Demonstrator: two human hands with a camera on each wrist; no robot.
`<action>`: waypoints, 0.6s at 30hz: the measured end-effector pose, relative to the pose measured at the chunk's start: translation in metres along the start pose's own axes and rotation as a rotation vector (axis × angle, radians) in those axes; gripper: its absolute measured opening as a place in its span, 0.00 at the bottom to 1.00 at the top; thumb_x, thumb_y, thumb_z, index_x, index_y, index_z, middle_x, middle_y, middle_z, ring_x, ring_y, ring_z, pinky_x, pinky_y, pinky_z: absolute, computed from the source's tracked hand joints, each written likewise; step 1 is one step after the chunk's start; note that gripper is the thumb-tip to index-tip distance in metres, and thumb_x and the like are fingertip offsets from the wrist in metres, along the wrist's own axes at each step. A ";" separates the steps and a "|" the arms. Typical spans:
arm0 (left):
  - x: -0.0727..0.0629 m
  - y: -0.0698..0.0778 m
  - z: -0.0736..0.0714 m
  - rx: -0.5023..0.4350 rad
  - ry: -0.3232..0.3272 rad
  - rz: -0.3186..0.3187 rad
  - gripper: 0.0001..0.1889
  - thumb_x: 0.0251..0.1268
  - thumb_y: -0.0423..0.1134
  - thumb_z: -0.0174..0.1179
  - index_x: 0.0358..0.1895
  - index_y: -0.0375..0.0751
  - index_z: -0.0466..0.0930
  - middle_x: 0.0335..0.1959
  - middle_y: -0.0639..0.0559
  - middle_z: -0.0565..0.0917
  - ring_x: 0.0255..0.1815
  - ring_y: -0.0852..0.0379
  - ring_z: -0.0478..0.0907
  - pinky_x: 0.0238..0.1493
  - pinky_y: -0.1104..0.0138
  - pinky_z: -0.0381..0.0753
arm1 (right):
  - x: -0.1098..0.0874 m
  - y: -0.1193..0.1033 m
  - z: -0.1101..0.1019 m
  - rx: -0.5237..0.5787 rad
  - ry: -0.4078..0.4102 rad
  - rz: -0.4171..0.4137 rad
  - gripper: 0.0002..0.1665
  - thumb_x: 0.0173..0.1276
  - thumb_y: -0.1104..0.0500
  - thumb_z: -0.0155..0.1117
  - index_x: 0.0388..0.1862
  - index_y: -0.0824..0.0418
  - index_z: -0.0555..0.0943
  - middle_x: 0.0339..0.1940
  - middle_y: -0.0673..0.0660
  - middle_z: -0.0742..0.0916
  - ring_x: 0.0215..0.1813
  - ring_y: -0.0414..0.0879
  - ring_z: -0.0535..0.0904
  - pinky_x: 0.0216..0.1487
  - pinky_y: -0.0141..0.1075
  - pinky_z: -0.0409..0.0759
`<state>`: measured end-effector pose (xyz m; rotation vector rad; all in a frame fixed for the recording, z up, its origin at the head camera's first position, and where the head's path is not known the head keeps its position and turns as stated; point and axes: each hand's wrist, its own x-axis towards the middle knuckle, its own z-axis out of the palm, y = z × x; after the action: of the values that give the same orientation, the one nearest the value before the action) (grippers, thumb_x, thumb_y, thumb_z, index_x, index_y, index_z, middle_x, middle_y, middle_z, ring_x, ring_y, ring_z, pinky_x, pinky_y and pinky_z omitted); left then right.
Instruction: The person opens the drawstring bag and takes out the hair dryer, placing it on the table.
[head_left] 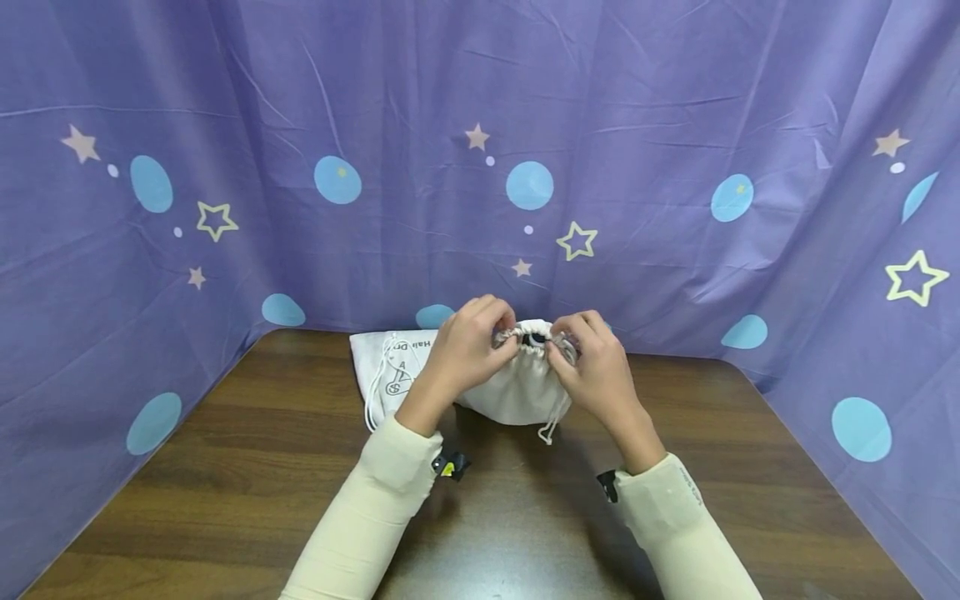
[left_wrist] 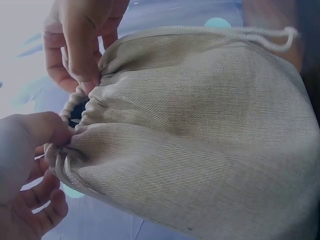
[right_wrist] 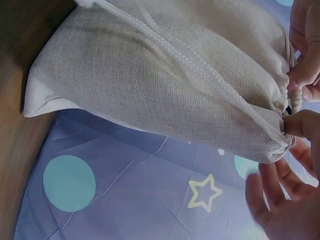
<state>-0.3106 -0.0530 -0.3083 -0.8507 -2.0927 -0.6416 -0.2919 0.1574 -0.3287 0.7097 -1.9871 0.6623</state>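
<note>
A cream cloth drawstring bag stands on the table with its gathered mouth at the top. My left hand pinches the left side of that mouth, thumb toward me. On the opposite side my right hand pinches the rim too. Between the hands a small gap shows something dark inside, too little to identify. A white drawstring with a knotted end runs down the bag's side. In the left wrist view the bag has a puckered rim, with the left thumb pressed on it.
A second white drawstring bag, printed with "Hair Dr" and a line drawing, lies to the left, partly behind my left hand. The brown wooden table meets a purple curtain at the back and sides.
</note>
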 end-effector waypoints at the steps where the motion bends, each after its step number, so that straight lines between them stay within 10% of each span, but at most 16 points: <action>1: 0.000 0.000 -0.001 -0.013 -0.006 0.007 0.08 0.50 0.33 0.68 0.32 0.44 0.78 0.29 0.54 0.76 0.31 0.56 0.72 0.31 0.64 0.74 | 0.000 0.000 -0.001 -0.006 0.004 0.000 0.10 0.57 0.67 0.72 0.37 0.63 0.83 0.35 0.60 0.82 0.36 0.57 0.77 0.37 0.49 0.76; 18: 0.002 -0.004 -0.009 -0.095 -0.028 0.145 0.09 0.52 0.25 0.65 0.33 0.41 0.78 0.31 0.52 0.76 0.35 0.55 0.73 0.37 0.66 0.75 | 0.002 0.002 -0.006 -0.029 -0.012 -0.066 0.11 0.59 0.72 0.68 0.39 0.64 0.81 0.33 0.60 0.82 0.35 0.56 0.75 0.35 0.48 0.73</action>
<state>-0.3102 -0.0610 -0.3021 -1.0594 -2.0168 -0.6582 -0.2911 0.1621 -0.3247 0.7603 -1.9715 0.5899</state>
